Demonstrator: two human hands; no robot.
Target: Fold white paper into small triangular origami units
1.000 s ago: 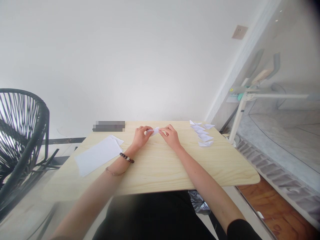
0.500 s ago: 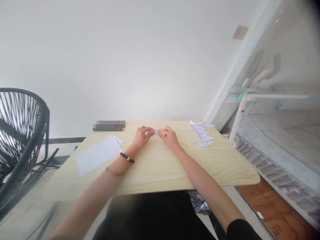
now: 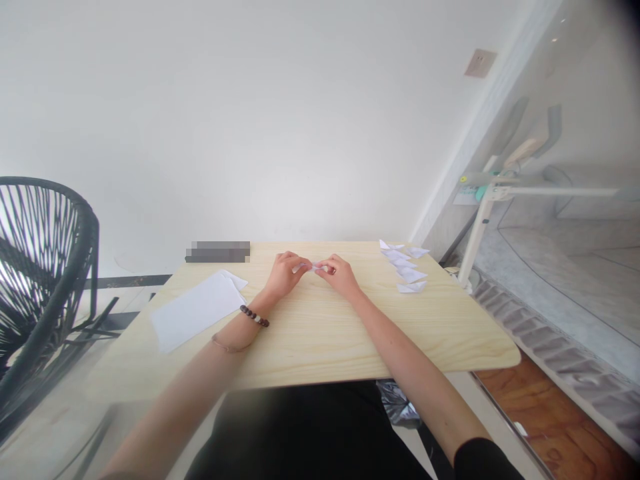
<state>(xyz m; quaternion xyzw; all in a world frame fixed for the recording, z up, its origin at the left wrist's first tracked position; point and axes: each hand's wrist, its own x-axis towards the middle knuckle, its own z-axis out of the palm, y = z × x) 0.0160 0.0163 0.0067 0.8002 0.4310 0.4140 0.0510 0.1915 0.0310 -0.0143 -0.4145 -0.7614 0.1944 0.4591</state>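
Observation:
Between my two hands, above the middle of the wooden table [image 3: 320,333], is a small piece of folded white paper [image 3: 313,267]. My left hand [image 3: 287,272] pinches its left end between thumb and fingers. At the right end, my right hand [image 3: 340,273] grips it the same way. Fingers cover most of the paper, so its exact shape cannot be made out. Several folded paper boats [image 3: 407,274] stand in a loose group to the right of my hands. White paper sheets [image 3: 200,312] lie to the left, beside my left forearm.
A dark blurred-out object [image 3: 218,255] lies at the table's back left edge. A black woven chair [image 3: 85,233] stands at the left. The white wall [image 3: 320,120] rises behind the table. On the right are a white metal frame [image 3: 480,233] and a grey bed or sofa [image 3: 565,267].
Both hands stay in nearly the same place. The fingers of my right hand have curled in more at the paper, and less of the paper shows between the hands.

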